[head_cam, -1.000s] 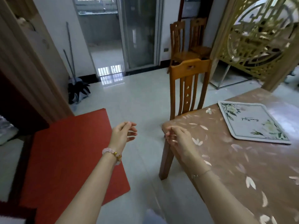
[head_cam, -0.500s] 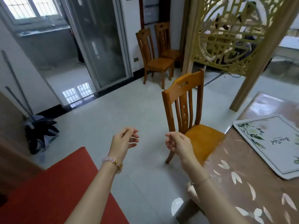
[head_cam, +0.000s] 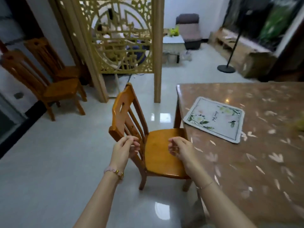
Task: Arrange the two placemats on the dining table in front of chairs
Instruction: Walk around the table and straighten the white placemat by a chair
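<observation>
One white placemat (head_cam: 215, 118) with a floral border lies flat near the left edge of the brown dining table (head_cam: 256, 153). A wooden chair (head_cam: 153, 140) stands at that edge, its seat tucked partly under the table right by the mat. My left hand (head_cam: 124, 149) hovers beside the chair's backrest, fingers loosely curled and holding nothing. My right hand (head_cam: 180, 148) floats over the chair seat, near the table's edge, also empty with fingers apart. A second placemat is not in view.
Two more wooden chairs (head_cam: 49, 79) stand against the left wall. A golden carved screen (head_cam: 121, 35) on wooden posts rises behind the near chair. A fan stand (head_cam: 227, 63), a low white table (head_cam: 172, 41) and a dark seat stand farther back. The floor is glossy grey tile.
The view has swung to the right: the glass door and red rug have left the frame, and the chair, screen and table have come into view. Both hands stay empty, held out in front.
</observation>
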Action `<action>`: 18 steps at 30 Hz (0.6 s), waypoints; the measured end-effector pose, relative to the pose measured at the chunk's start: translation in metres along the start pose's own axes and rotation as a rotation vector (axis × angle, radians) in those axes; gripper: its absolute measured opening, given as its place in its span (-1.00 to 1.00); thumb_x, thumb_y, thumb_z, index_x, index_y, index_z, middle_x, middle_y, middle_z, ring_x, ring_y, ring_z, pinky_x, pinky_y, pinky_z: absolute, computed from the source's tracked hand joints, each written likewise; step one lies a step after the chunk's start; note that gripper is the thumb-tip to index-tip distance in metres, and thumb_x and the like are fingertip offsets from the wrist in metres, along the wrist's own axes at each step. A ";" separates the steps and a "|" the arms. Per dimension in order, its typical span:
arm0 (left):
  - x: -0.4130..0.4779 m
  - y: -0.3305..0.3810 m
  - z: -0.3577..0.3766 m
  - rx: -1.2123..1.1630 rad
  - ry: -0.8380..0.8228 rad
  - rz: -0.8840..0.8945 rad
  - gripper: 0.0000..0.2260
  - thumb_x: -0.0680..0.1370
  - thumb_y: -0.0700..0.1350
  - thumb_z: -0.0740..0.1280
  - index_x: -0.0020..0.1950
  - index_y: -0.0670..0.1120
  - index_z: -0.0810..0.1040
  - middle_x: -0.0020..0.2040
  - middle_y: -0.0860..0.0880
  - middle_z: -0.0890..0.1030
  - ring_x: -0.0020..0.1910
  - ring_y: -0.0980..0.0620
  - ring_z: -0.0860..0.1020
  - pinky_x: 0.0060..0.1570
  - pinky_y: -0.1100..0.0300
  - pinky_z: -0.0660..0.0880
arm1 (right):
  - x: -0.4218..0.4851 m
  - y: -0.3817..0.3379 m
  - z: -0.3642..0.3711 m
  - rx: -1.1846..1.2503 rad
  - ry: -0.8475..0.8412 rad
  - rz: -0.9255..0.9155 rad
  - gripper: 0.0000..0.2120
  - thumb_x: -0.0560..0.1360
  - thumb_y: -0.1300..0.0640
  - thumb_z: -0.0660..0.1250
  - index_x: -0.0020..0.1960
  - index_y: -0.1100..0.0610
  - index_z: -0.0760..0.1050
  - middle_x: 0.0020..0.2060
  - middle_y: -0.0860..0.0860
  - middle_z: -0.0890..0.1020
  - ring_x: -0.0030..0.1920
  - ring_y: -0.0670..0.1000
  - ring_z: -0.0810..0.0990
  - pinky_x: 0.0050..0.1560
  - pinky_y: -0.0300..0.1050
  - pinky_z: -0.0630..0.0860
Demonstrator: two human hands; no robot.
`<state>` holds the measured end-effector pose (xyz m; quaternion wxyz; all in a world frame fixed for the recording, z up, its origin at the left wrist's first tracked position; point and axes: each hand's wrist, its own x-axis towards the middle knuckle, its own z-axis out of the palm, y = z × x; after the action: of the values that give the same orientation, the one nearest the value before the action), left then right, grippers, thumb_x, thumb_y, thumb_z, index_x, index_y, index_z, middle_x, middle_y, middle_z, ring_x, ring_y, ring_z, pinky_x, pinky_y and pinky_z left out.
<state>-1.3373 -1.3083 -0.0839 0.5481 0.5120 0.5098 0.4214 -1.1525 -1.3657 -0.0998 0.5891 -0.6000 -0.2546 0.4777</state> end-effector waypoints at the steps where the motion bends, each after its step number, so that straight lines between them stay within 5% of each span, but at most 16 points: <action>1: 0.014 0.002 0.004 -0.001 -0.063 -0.005 -0.76 0.58 -0.07 0.17 -0.16 -0.07 0.60 -0.31 -0.01 0.62 -0.33 0.13 0.61 -0.30 0.28 0.57 | 0.001 -0.002 -0.002 0.011 0.061 -0.008 -0.80 0.52 0.18 0.24 -0.20 0.13 0.60 -0.42 -0.02 0.60 -0.36 -0.09 0.56 -0.34 -0.28 0.50; 8: 0.078 0.013 0.059 -0.050 -0.438 -0.047 -0.79 0.58 -0.13 0.15 -0.14 -0.10 0.55 -0.25 -0.06 0.57 -0.24 0.01 0.55 -0.21 0.20 0.50 | 0.006 -0.012 -0.036 0.067 0.417 -0.091 -0.82 0.49 0.20 0.26 -0.19 0.15 0.62 -0.42 -0.02 0.61 -0.38 -0.08 0.55 -0.35 -0.29 0.49; 18: 0.173 -0.010 0.160 0.058 -0.619 -0.071 -0.78 0.56 -0.09 0.19 -0.18 -0.02 0.60 -0.35 0.07 0.62 -0.28 0.08 0.60 -0.20 0.18 0.57 | 0.083 -0.008 -0.096 0.134 0.701 -0.052 -0.81 0.53 0.25 0.24 -0.23 0.16 0.56 -0.43 0.01 0.57 -0.47 -0.12 0.53 -0.43 -0.35 0.45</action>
<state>-1.1575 -1.1603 -0.1225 0.6767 0.6133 0.3482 0.2112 -1.0323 -1.3363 -0.1297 0.6907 -0.6806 -0.0202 0.2435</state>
